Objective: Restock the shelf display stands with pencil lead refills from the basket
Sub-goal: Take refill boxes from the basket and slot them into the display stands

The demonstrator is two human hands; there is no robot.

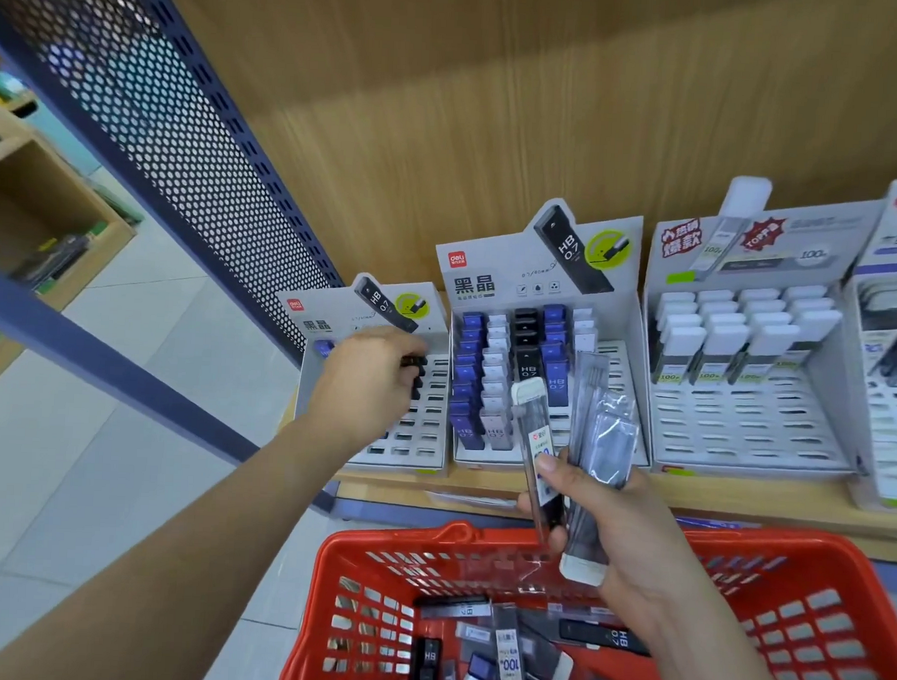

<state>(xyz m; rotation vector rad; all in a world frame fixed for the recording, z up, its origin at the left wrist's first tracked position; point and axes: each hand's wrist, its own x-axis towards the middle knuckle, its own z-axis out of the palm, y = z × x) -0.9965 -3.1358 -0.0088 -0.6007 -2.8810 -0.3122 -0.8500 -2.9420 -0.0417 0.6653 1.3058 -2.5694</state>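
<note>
Here left hand (368,375) pinches dark refill (417,375), seemingly, over leftmost stand (437,375); right hand (614,524) grips refills (605,439) above basket (391,539).

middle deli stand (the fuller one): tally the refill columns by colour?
Blue columns: 2
White columns: 2
Black columns: 1
Total: 5
</note>
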